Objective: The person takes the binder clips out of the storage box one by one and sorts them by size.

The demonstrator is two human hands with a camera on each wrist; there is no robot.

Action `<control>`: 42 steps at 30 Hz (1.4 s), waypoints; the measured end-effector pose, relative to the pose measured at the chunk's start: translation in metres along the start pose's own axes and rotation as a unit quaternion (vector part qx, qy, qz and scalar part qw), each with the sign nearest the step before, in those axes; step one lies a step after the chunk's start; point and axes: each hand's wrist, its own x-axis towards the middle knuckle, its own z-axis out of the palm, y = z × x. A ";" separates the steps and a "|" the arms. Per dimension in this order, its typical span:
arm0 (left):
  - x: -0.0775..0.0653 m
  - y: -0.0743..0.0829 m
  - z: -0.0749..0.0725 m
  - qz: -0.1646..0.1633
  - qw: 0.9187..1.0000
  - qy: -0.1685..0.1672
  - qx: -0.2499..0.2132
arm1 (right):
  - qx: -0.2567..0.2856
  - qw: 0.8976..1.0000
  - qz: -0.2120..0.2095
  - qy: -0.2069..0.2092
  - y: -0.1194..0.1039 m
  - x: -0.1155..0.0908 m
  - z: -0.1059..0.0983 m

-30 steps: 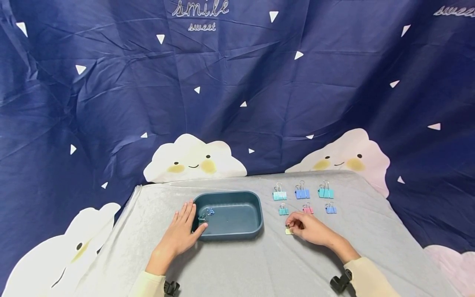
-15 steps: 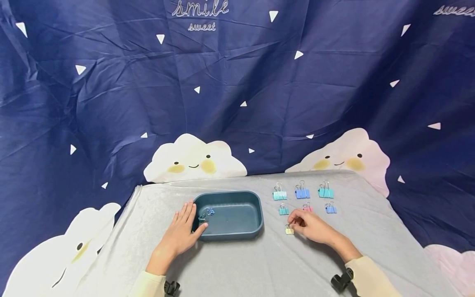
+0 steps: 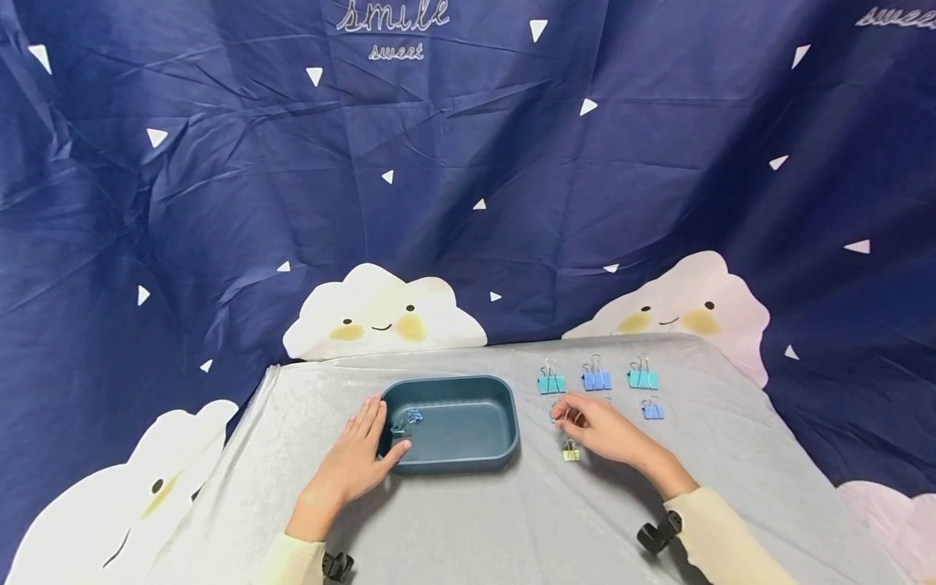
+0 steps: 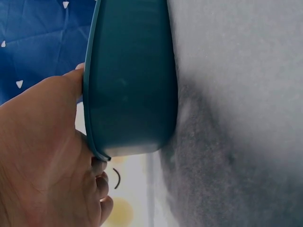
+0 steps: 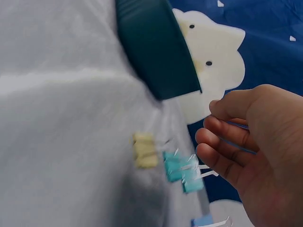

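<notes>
My left hand (image 3: 356, 457) rests on the left end of a dark teal plastic bin (image 3: 453, 465), fingers straight along the rim. In the left wrist view, the bin's wall (image 4: 130, 85) stands beside that hand. A small yellow binder clip (image 3: 571, 455) lies on the cloth. Just beyond it hovers my right hand (image 3: 603, 428), fingers loosely bent with nothing between them. It covers the small pink clip and most of a small teal clip. The right wrist view shows a gap between thumb and fingers, with the yellow clip (image 5: 145, 151) and teal clips (image 5: 191, 178) below.
A back row holds a large teal clip (image 3: 552, 385), a large blue clip (image 3: 596, 381) and another teal clip (image 3: 643, 379). A small blue clip (image 3: 653, 412) lies nearer. Small blue pieces (image 3: 414, 416) and green pieces (image 3: 399, 429) lie inside the bin. Grey cloth (image 3: 468, 528) covers the table.
My right hand has come off the yellow clip and moved up and left, over the small teal and pink clips. The yellow clip stays on the cloth. My left hand keeps its place.
</notes>
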 end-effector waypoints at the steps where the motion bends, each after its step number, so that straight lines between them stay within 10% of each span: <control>1: 0.000 0.000 0.000 -0.002 1.000 -0.003 0.002 | 0.001 1.000 0.000 -0.002 -0.003 0.004 0.000; 42: -0.001 -0.003 0.005 0.001 1.000 0.010 0.010 | -0.031 0.988 -0.109 -0.104 -0.096 0.147 0.049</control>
